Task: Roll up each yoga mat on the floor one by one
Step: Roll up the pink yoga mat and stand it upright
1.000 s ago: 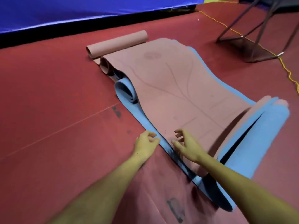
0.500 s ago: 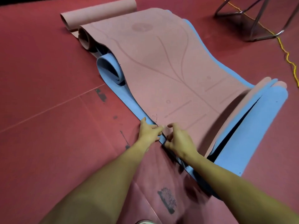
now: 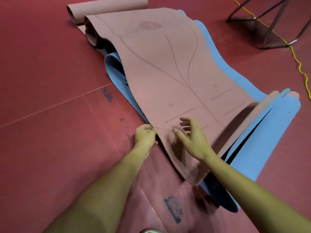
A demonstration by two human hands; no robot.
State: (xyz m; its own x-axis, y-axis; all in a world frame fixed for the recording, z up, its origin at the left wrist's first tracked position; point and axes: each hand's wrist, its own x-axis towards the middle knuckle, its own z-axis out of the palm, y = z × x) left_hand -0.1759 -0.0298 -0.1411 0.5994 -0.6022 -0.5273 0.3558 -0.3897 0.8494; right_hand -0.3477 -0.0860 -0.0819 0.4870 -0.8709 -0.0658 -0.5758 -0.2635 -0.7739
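A pink yoga mat (image 3: 168, 64) with faint line markings lies on top of a stack of mats on the red floor. A blue mat (image 3: 116, 69) shows under it along the left edge and curls up at the right (image 3: 277, 135). My left hand (image 3: 145, 136) pinches the pink mat's near left edge. My right hand (image 3: 191, 137) hovers just over the pink mat with its fingers spread and holds nothing. The near corner of the pink mat is lifted slightly off the blue one. A rolled pink mat (image 3: 107, 7) lies at the far end.
A metal frame (image 3: 269, 27) stands on the floor at the upper right, with a yellow cord (image 3: 296, 58) running past it. Dark scuff marks (image 3: 174, 209) dot the red floor (image 3: 50, 81) near me. A shoe tip (image 3: 149, 231) shows at the bottom edge.
Both hands reached the pink mat's near edge; my left hand keeps pinching it. My right hand has since let go and opened above the mat. The camera came closer and tilted down.
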